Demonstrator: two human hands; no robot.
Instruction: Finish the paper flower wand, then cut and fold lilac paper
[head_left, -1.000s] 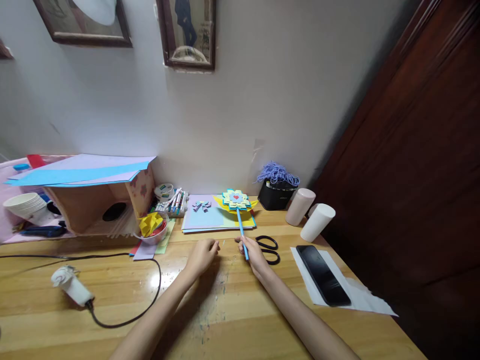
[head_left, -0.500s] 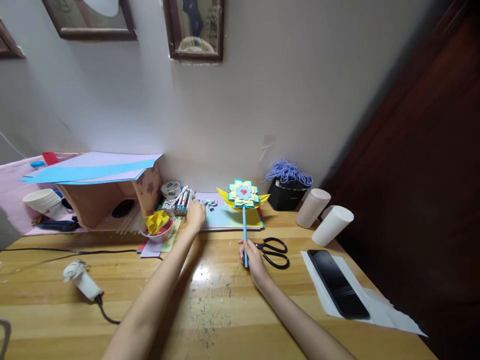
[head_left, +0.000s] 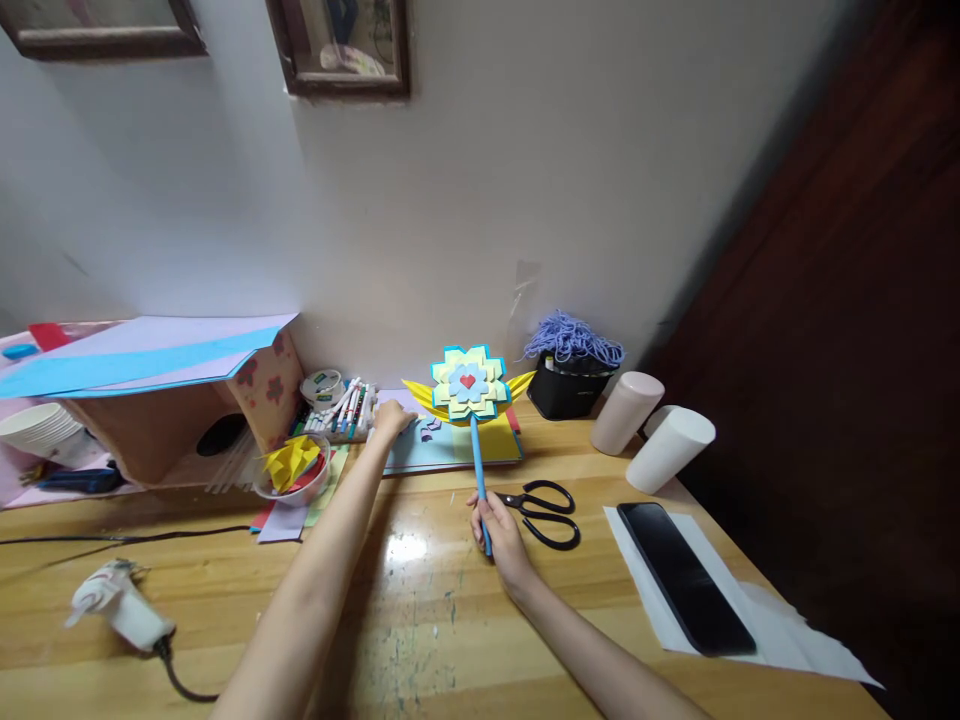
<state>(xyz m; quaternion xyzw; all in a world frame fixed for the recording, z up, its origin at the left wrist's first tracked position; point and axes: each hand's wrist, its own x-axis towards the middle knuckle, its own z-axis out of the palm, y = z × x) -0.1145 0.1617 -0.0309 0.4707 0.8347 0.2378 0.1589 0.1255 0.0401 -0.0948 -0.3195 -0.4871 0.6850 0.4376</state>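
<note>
My right hand (head_left: 501,540) is closed around the blue stem of a paper flower (head_left: 480,395), low on the stem. The flower stands tilted slightly left, with layered pale yellow and blue petals, a red heart in the middle and yellow leaves on both sides. My left hand (head_left: 393,418) is over the left part of a stack of coloured paper sheets (head_left: 420,455), its fingers drawn together and pointing right. What they hold, if anything, is too small to make out. Small purple paper scraps (head_left: 430,430) lie just right of those fingers. Black-handled scissors (head_left: 547,512) lie beside my right hand.
Left stand a bowl of folded paper (head_left: 319,485), markers (head_left: 352,410), a cardboard box (head_left: 262,385) and a white glue gun (head_left: 124,605) with a cord. Right are a black container with purple yarn (head_left: 574,380), two white cylinders (head_left: 671,448) and a phone (head_left: 686,580).
The view has shifted to the right and tilted a little. My left hand's fingers now stretch further right over the sheets. The flower leans slightly more to the left, still in my right hand.
</note>
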